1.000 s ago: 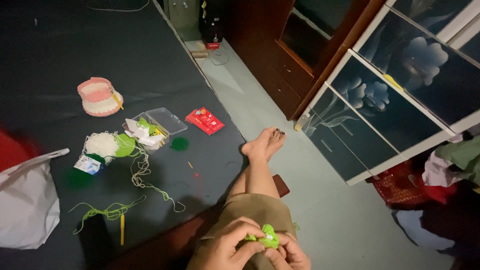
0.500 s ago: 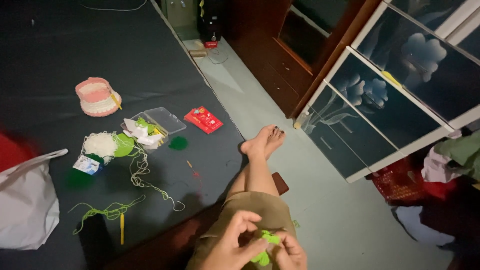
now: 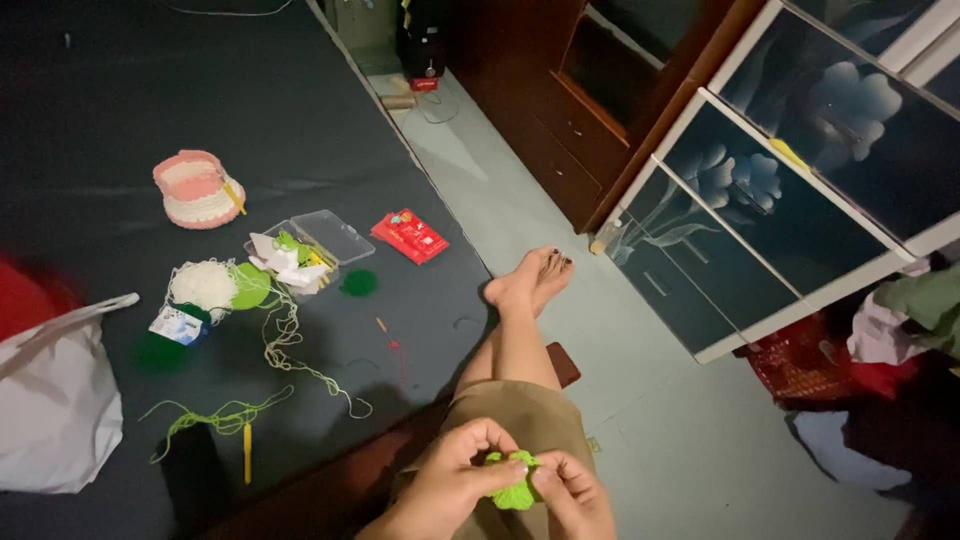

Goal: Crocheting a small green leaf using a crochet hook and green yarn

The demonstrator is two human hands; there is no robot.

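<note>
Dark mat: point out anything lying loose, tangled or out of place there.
Loose cream yarn trails in a tangle across the dark mat from the open clear plastic box. A green strand lies strewn beside a yellow crochet hook. Both hands, left and right, hold a small green crochet piece.

I was at home, in a bedroom: I sat on the edge of a dark mattress strewn with crochet yarn, above a pale tiled floor, facing a wooden cabinet and flower-patterned glass wardrobe doors.
</note>
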